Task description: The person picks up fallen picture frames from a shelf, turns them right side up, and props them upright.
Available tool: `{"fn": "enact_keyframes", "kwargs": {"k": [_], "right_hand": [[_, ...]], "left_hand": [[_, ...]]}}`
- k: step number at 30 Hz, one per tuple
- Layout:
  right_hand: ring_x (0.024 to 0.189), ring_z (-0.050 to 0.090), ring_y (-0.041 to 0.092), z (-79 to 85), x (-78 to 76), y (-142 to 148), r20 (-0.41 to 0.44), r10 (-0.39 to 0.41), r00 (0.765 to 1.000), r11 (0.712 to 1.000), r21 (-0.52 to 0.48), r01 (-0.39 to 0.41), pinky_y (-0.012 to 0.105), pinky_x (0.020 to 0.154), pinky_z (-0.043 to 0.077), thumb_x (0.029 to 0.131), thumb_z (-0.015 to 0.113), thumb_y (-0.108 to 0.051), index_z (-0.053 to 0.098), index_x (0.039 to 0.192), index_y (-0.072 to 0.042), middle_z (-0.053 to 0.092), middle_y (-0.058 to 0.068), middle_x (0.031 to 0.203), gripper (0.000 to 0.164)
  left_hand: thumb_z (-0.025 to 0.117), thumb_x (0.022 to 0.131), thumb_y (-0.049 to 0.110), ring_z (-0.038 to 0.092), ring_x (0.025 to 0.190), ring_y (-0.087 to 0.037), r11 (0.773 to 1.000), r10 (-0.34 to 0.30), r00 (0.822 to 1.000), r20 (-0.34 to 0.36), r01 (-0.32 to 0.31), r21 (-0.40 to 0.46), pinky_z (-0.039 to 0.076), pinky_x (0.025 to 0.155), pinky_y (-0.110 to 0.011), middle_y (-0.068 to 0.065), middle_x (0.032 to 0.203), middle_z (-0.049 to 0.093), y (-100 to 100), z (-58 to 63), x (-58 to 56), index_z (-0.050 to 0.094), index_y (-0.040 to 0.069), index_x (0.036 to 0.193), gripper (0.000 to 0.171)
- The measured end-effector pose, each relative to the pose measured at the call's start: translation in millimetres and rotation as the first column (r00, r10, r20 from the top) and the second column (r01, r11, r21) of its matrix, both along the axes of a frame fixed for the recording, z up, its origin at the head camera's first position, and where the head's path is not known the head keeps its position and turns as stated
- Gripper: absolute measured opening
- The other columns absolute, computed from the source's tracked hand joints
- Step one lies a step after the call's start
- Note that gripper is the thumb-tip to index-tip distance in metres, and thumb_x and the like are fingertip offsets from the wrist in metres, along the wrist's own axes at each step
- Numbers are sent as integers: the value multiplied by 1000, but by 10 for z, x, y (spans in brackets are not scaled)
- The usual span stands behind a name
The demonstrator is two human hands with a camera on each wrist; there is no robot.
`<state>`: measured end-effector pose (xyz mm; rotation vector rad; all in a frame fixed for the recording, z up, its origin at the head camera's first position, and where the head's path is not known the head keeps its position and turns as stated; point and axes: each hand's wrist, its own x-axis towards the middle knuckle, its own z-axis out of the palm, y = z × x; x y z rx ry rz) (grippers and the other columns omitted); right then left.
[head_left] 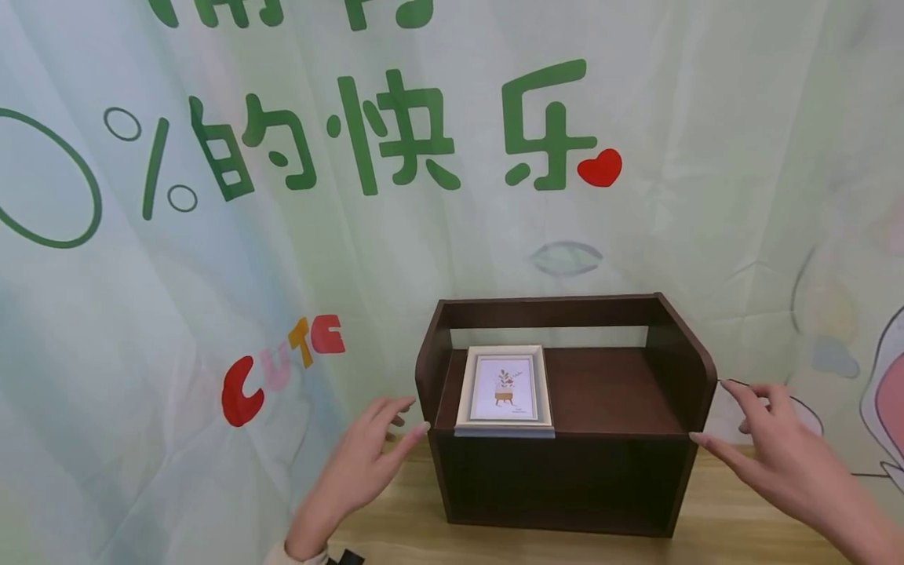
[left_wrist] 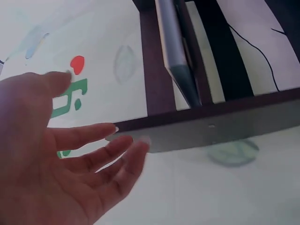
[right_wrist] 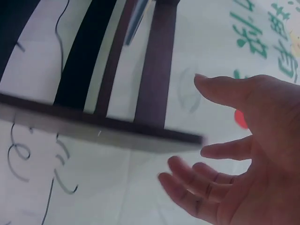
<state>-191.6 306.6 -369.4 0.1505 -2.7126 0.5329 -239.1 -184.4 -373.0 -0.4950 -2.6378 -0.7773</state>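
Note:
A dark brown two-tier shelf (head_left: 607, 384) stands on the wooden surface. On its upper board, toward the left, lies a cream picture frame (head_left: 503, 386) showing a potted plant. My left hand (head_left: 360, 459) is beside the shelf's left side, its fingertips close to the panel (left_wrist: 211, 129) and its fingers spread. At the opposite side, my right hand (head_left: 784, 447) has thumb and fingers stretched toward the right panel (right_wrist: 140, 136). Neither hand grips anything. Both wrist views show bare palms with fingers apart.
Behind the shelf hangs a pale green curtain (head_left: 452, 251) with green characters, a red heart (head_left: 600, 168) and coloured letters. Light wood (head_left: 395, 502) shows around the shelf's base. A dark object (head_left: 348, 558) is at my left wrist.

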Motion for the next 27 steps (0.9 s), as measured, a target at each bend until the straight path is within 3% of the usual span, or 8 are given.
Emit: {"fn": "enact_keyframes", "kwargs": {"k": [2,5,7,10,14,18,27], "right_hand": [[81,63,19,53,9,-92,-51,15,999,1000,7,-15,34,54,50,86,68,-55,41,144,-1,46,24,120,83],[77,57,6,99,-11,-209,-135,69,988,998,9,-68,24,53,43,87,71,-48,49,138,-4,57,13,113,72],[76,57,5,109,-48,-272,-165,99,981,995,21,-97,22,53,42,86,72,-46,53,135,-5,63,9,109,67],[86,64,14,121,-114,-366,-136,140,981,990,14,-140,26,60,50,87,71,-47,54,135,-4,67,11,112,66],[99,67,27,144,-214,-505,-82,171,982,985,8,-171,39,71,56,89,67,-52,54,135,-3,68,15,118,68],[106,66,31,168,-328,-638,-35,195,980,981,16,-195,50,81,56,90,62,-57,55,135,-4,67,16,123,69],[115,61,34,100,-600,-896,-11,264,964,964,23,-264,53,92,52,91,64,-51,60,129,-3,66,17,125,61]], "left_hand": [[59,93,54,60,92,-6,999,-30,1000,7,30,33,56,79,-27,11,115,59,54,49,6,63,17,130,52],[63,93,46,55,79,-3,998,-62,998,-21,62,17,51,70,-20,12,103,57,146,106,3,67,17,125,43],[64,94,42,52,73,-1,996,-87,995,-42,87,-2,49,67,-18,10,101,56,218,128,-6,68,15,123,39],[65,94,38,52,70,-1,993,-118,992,-45,117,-36,48,67,-18,4,106,58,331,134,-39,66,12,123,39],[65,94,38,62,92,-14,986,-129,991,-17,127,-108,56,80,-28,-7,122,58,472,116,-105,60,5,131,50],[62,96,42,59,119,-25,975,-118,993,18,119,-186,53,99,-41,-13,136,52,571,105,-173,50,2,140,61],[55,98,45,45,138,-33,961,-145,985,90,162,-225,45,110,-47,-21,153,39,716,52,-345,35,0,149,71]]}}
